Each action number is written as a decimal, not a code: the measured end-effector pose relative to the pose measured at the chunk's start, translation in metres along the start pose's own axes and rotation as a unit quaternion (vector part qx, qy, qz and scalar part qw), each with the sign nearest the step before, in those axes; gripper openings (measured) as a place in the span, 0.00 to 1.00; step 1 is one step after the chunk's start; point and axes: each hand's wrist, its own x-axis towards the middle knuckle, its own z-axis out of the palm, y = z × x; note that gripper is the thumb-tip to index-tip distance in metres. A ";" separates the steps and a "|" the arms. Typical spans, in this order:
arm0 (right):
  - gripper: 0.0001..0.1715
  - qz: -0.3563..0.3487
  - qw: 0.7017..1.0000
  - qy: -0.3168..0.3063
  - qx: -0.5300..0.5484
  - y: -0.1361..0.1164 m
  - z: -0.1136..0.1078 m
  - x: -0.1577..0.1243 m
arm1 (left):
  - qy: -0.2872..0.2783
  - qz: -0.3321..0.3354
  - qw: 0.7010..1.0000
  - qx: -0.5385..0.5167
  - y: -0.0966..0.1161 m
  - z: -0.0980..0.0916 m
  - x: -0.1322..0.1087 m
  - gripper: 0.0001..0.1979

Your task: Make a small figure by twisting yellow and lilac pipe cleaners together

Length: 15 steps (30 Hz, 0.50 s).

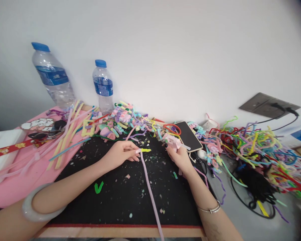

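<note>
My left hand (126,151) is closed in a pinch on the upper end of a long lilac pipe cleaner (149,189). A short yellow pipe cleaner piece (145,150) sticks out sideways at that same end, by my fingertips. The lilac strand runs down across the black mat (110,201) and over its front edge. My right hand (178,157) is wrapped round a pink glue gun (173,141), from whose back a clear glue stick (186,146) pokes out. The gun is apart from the yellow piece. On the mat below my left forearm lies a green V-shaped piece (98,187).
Two water bottles (103,87) stand against the wall. Heaps of coloured pipe cleaner pieces (124,117) line the back, and a tangled pile (261,144) spreads at right beside black cables (257,182). A dark tablet-like panel (190,136) lies behind my right hand. Long strips (67,134) cover the pink sheet.
</note>
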 end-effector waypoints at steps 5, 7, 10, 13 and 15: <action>0.20 -0.052 0.985 0.027 -0.161 0.006 -0.007 0.006 | -0.001 -0.012 1.000 -0.014 0.003 0.000 0.001 0.12; 0.23 -0.062 0.976 0.026 -0.209 0.010 -0.006 0.007 | 0.000 -0.014 1.000 -0.013 0.004 0.000 0.000 0.12; 0.26 -0.066 0.962 0.022 -0.265 0.016 -0.004 0.007 | -0.004 -0.013 1.000 -0.010 0.006 0.002 -0.001 0.12; 0.26 -0.075 0.951 -0.004 -0.299 0.018 -0.002 0.006 | -0.012 -0.011 1.000 -0.014 0.007 0.002 -0.003 0.12; 0.26 -0.073 0.943 -0.017 -0.324 0.019 -0.001 0.005 | -0.016 -0.007 1.000 -0.016 0.007 0.002 -0.003 0.12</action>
